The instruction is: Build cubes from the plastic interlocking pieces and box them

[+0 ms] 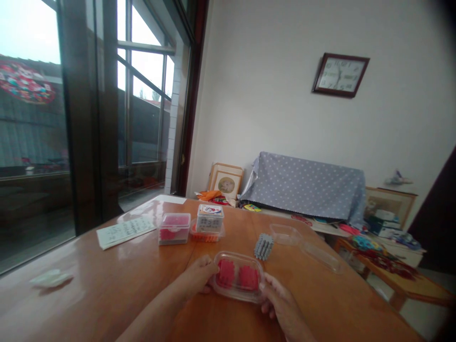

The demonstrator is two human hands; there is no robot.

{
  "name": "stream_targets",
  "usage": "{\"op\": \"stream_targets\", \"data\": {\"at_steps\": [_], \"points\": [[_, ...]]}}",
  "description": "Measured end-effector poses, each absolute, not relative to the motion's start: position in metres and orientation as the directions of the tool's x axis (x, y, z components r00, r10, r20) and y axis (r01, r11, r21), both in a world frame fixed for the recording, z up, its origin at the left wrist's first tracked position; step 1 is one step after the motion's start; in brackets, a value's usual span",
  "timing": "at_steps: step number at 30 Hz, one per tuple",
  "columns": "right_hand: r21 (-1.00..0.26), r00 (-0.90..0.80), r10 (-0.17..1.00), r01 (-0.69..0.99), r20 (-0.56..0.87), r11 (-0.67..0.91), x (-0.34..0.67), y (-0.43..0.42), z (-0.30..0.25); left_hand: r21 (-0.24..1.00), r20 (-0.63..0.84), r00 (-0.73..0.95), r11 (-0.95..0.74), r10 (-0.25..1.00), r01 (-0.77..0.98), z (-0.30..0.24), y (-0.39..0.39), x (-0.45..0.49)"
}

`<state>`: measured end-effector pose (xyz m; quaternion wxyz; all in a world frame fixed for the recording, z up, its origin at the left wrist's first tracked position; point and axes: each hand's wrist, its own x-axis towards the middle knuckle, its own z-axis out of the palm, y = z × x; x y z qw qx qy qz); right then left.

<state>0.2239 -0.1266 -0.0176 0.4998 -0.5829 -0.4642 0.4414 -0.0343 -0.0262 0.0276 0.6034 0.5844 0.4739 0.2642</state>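
Observation:
A clear plastic container (pixel 238 295) with two red blocks of small pieces inside is between my hands, low over the near part of the table. My left hand (pixel 202 274) grips its left end, thumb on the rim. At its right end my right hand (pixel 276 295) pinches the rim, with the fingers curled underneath. Just beyond the container stands a grey block of small studded pieces (pixel 264 246). Whether the container rests on the wood or is lifted, I cannot tell.
On the brown table (pixel 142 275) are a box with red contents (pixel 174 229), a lidded clear box (pixel 210 219) stacked on an orange-filled tray (pixel 204 236), written paper (pixel 126 231), a crumpled wrapper (pixel 52 279), a clear tray (pixel 285 234) and a clear lid (pixel 321 257).

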Motion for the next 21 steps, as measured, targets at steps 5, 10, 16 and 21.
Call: {"op": "stream_targets", "data": {"at_steps": [5, 10, 16, 21], "points": [[-0.996, 0.186, 0.979, -0.04, -0.083, -0.077, 0.222, -0.125, -0.019, 0.977, -0.211, 0.415, 0.18, 0.885, 0.111, 0.031, -0.03, -0.035], [-0.973, 0.189, 0.976, -0.221, -0.105, -0.062, 0.215, -0.125, -0.019, 0.976, -0.203, 0.414, 0.217, 0.888, 0.014, 0.031, -0.027, -0.037], [-0.96, 0.174, 0.981, -0.279, -0.081, -0.03, 0.207, -0.127, -0.013, 0.969, -0.197, 0.418, 0.241, 0.887, -0.055, 0.02, -0.019, -0.038], [-0.95, 0.197, 0.979, -0.311, -0.06, 0.004, 0.205, -0.129, -0.01, 0.963, -0.198, 0.464, 0.261, 0.863, -0.074, 0.015, -0.018, -0.038]]}}
